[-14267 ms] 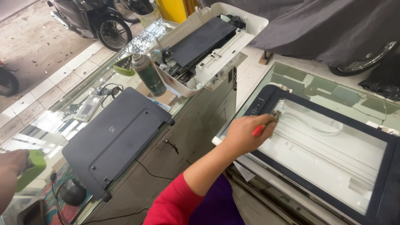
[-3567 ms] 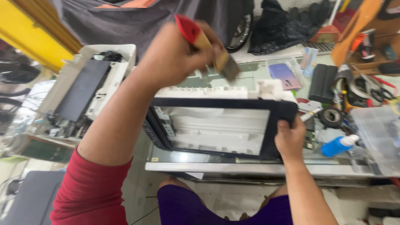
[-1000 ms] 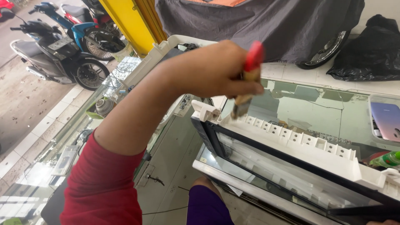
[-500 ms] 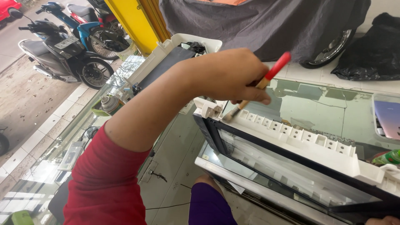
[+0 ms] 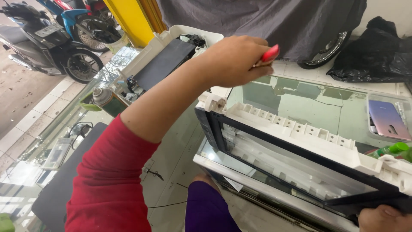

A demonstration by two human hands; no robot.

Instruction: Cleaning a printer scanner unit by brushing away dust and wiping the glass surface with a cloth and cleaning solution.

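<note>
Change since 0.5 s ago: the brush is pulled up and back off the frame's white rail. Before, its bristle end pointed down at the rail's left corner; now only the red handle tip shows past the fist, bristles hidden behind the hand. Reads as a lift between strokes, not contact with the part.

Left to right:
- 2 scooters (image 5: 47, 41) parked on the tiles, far left.
- 1 closed dark printer (image 5: 64, 189) bottom left, 1 spray can (image 5: 105, 99) above it, 1 opened printer (image 5: 165, 60) in a white shell beyond that.
- Left hand (image 5: 234, 60): fully closed fist round 1 red-handled brush (image 5: 268, 55), raised above the frame, not touching it.
- 1 scanner frame (image 5: 296, 150): black bezel with glass, white ribbed rail along the top edge, propped tilted on the glass counter (image 5: 300, 103).
- 1 phone (image 5: 386, 120) lying flat on the counter, 1 green-capped bottle (image 5: 392, 149) just below it.
- Right hand (image 5: 384, 217): only partly in frame at the bottom right, fingers clamped on the frame's lower right corner, steadying it.
</note>
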